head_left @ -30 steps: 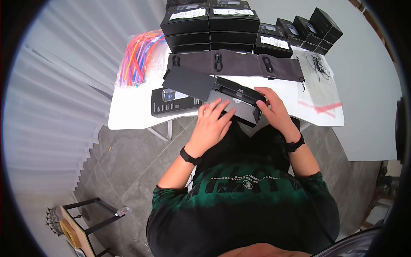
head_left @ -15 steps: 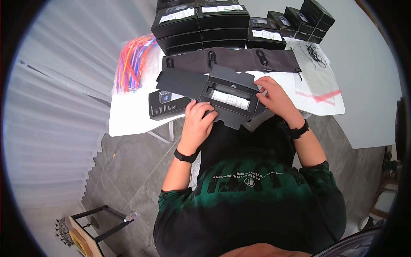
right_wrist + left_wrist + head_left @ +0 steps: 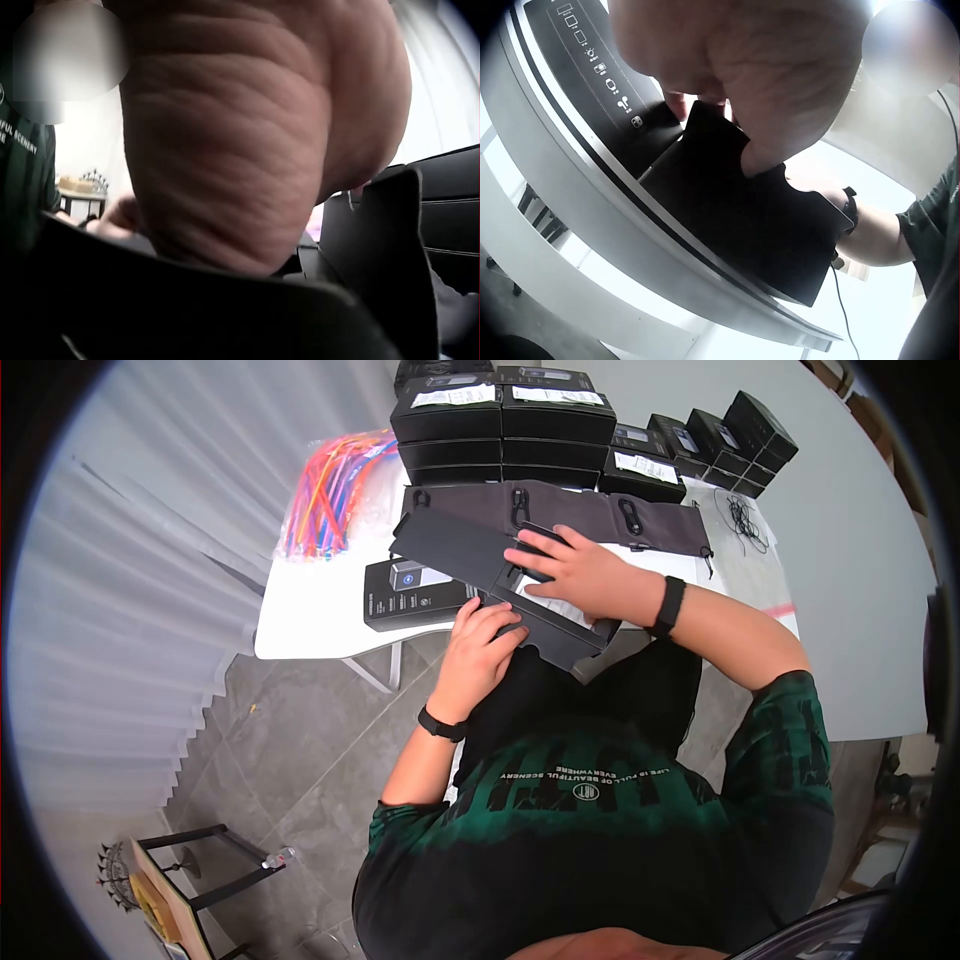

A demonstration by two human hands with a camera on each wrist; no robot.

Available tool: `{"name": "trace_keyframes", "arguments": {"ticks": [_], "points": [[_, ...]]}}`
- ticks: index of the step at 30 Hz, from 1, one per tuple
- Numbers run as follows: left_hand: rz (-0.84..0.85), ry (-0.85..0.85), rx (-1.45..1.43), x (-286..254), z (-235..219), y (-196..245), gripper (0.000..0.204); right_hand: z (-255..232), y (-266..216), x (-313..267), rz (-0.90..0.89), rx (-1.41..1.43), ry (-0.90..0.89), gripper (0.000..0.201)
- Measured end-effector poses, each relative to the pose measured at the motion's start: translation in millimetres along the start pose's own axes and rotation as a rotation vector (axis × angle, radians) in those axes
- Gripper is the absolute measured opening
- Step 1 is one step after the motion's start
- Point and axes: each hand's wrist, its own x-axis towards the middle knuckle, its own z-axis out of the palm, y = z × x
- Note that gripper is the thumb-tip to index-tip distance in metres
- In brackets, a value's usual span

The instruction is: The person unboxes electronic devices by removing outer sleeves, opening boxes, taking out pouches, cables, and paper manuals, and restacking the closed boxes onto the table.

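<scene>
An opened black box [image 3: 548, 636] lies tilted at the table's front edge, its dark lid [image 3: 452, 546] folded out to the left. White printed paper [image 3: 572, 612] shows inside, partly covered. My left hand [image 3: 474, 662] grips the box's near left corner; in the left wrist view its thumb lies along the dark outer side [image 3: 731, 217]. My right hand [image 3: 592, 578] reaches across the box with extended fingers over its far side. Close by in the right wrist view, a raised flap [image 3: 394, 240] stands upright. A closed black box [image 3: 405, 610] sits left, under the opened lid.
Stacked black boxes [image 3: 447, 422] line the back of the white table [image 3: 300, 630]. Before them are dark grey cloth pouches [image 3: 580, 515] with coiled cables. Colourful strips in a clear bag [image 3: 335, 500] lie at left, and thin black wire [image 3: 742, 522] at right.
White paper came into view inside the box between the first two frames. My right hand has moved left from the box's right end, across its interior. My left hand stays at the near left corner.
</scene>
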Motion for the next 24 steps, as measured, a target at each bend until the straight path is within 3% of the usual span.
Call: {"name": "trace_keyframes", "arguments": {"ticks": [3, 7, 8, 9, 11, 12, 14, 15, 17, 19, 21, 22, 24], "points": [[-0.014, 0.006, -0.014, -1, 1, 1, 0.027, -1, -5, 9, 0.037, -0.071, -0.148, 0.090], [-0.029, 0.013, -0.030, -1, 0, 1, 0.026, -2, 1, 9, 0.095, 0.079, -0.174, 0.105], [-0.028, 0.012, -0.029, -2, 0, 0, 0.026, -3, 1, 8, 0.108, 0.132, -0.147, 0.091], [-0.024, 0.011, -0.026, -2, 1, 0, 0.026, 0, 3, 7, 0.107, 0.133, -0.152, 0.091], [-0.030, 0.011, -0.031, -2, 0, 1, 0.026, 10, 7, 3, 0.095, 0.249, -0.070, 0.058], [-0.034, 0.010, -0.032, -1, -1, 2, 0.027, 13, 9, 0, 0.098, 0.250, -0.070, 0.058], [-0.029, -0.005, -0.025, 0, -4, 3, 0.027, 18, 13, -6, 0.070, 0.322, -0.023, 0.029], [-0.026, -0.019, -0.017, 1, -5, 3, 0.027, 19, 17, -10, 0.071, 0.319, -0.019, 0.029], [-0.036, 0.003, -0.011, 2, -6, 3, 0.028, 22, 22, -19, 0.138, 0.679, 0.245, 0.022], [-0.048, 0.023, -0.009, 3, -6, 2, 0.028, 2, 21, -35, 0.232, 0.822, 0.328, 0.022], [-0.046, 0.077, 0.016, 4, -6, 2, 0.028, -7, 26, -61, 0.449, 1.168, 0.454, 0.027], [-0.042, 0.074, 0.015, 7, -6, 2, 0.028, -12, 23, -72, 0.453, 1.169, 0.458, 0.027], [-0.066, 0.166, 0.044, 19, -5, 6, 0.039, -16, 11, -94, 0.708, 1.479, 0.720, 0.042]]}}
